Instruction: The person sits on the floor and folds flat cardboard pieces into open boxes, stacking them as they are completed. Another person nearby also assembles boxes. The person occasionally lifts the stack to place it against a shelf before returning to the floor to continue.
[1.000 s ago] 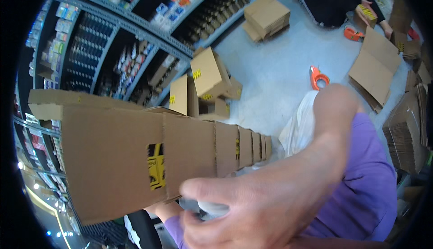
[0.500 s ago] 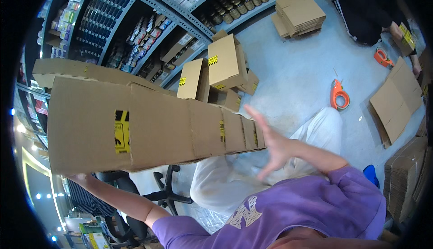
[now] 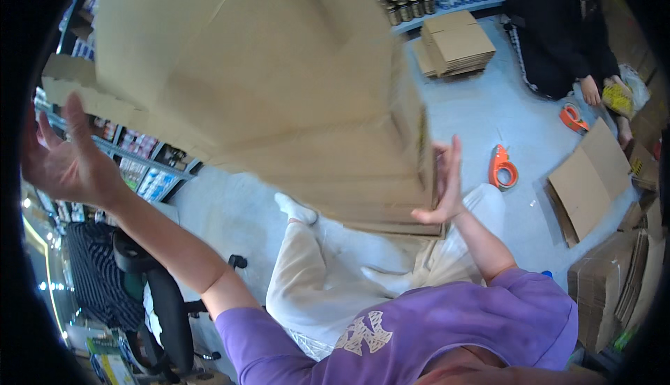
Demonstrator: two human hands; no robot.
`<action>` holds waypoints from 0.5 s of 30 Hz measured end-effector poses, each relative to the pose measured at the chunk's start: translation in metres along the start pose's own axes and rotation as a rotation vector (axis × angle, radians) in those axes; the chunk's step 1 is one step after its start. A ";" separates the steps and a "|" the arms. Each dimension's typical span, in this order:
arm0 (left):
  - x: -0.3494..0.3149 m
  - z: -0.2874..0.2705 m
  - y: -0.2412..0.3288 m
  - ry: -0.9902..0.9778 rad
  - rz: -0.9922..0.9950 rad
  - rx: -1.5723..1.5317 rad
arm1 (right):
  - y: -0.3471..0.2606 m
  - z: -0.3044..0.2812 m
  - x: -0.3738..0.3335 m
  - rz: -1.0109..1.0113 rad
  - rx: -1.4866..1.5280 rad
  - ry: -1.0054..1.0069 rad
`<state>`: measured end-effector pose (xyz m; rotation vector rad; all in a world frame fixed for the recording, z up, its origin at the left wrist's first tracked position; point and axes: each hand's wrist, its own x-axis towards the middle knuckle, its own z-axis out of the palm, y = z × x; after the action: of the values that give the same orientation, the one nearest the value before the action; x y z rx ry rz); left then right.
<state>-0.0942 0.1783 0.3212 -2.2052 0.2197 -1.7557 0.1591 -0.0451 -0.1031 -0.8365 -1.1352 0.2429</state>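
Note:
A large brown cardboard box, blurred by motion, fills the upper middle, tilted in front of me above my legs. My right hand is at the box's right end, its thumb over the lower front edge and its fingers stretched up along the end. To the left of the box, my left hand is raised with its fingers spread and nothing in it. A brown cardboard strip shows behind the box near that hand; whether they are joined I cannot tell.
Orange tape dispensers lie on the floor at right, by flattened cardboard. Folded cartons are stacked farther back. Another person sits at the far right. More cardboard stands near right; an office chair is at left.
The box has swung up and toward me, now covering the taped boxes behind. My left hand has come off its left end; my right hand has come onto its right end.

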 end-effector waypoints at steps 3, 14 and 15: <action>-0.036 0.037 0.019 0.200 -0.133 -0.042 | -0.021 -0.032 0.029 0.020 -0.075 0.215; -0.330 0.230 0.052 -0.615 -0.873 0.040 | 0.184 -0.100 0.184 -0.273 -0.821 0.597; -0.348 0.236 0.044 -0.666 -0.946 0.065 | 0.211 -0.091 0.192 -0.262 -0.795 0.590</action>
<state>0.0555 0.2796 -0.0611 -2.9031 -1.1663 -1.1480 0.3703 0.1653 -0.1307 -1.3226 -0.7448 -0.6838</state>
